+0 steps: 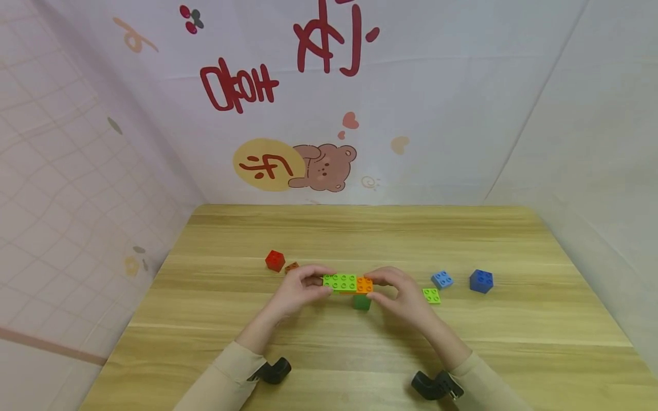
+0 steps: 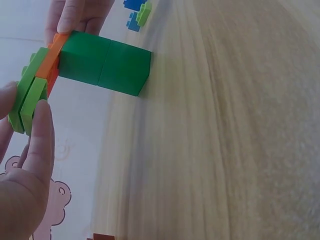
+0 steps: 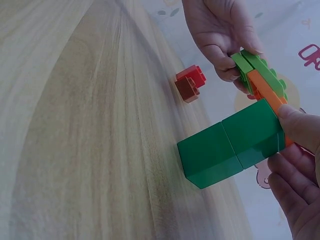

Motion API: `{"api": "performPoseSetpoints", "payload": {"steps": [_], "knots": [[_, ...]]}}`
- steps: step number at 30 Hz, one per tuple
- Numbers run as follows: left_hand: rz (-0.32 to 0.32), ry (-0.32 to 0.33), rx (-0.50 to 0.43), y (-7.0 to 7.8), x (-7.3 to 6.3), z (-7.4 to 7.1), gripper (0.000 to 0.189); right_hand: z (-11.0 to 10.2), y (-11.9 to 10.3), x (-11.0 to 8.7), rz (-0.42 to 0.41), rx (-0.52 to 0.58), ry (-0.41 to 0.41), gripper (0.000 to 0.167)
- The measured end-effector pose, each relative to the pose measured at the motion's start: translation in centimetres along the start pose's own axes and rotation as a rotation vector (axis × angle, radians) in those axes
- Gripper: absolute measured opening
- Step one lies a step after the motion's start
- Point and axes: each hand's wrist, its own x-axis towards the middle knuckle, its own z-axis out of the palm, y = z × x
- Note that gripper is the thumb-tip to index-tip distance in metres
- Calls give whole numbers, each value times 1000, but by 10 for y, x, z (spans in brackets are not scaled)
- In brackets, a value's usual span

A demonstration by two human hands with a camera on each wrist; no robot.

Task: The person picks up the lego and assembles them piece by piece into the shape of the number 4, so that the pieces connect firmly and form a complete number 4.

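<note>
My left hand (image 1: 295,292) pinches the end of two stacked lime-green building bricks (image 1: 340,282) between thumb and fingers. My right hand (image 1: 406,295) grips an orange brick (image 1: 364,285) from the other side, with its thumb along the near edge. The orange piece joins the lime-green ones and sits on top of two stacked dark green bricks (image 2: 102,62). In the right wrist view the lower dark green brick (image 3: 210,155) reaches down close over the tabletop. Lime-green studs face up in the head view.
On the wooden table (image 1: 339,354), a red brick (image 1: 275,261) and a brown brick (image 1: 291,267) lie beyond my left hand. To the right are a light blue brick (image 1: 442,279), a lime-green brick (image 1: 432,295) and a dark blue brick (image 1: 481,281). A printed cloth (image 1: 437,114) hangs behind.
</note>
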Motion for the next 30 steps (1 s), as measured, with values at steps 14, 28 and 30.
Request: {"api": "performPoseSetpoints", "payload": {"steps": [14, 28, 30], "knots": [[-52, 36, -43, 3, 2, 3, 36, -1, -1, 0, 5, -4, -3, 34], [-88, 67, -69, 9, -1, 6, 37, 0, 1, 0, -21, -10, 7, 36], [-83, 65, -62, 9, -1, 6, 36, 0, 1, -1, -11, -19, 7, 37]]}}
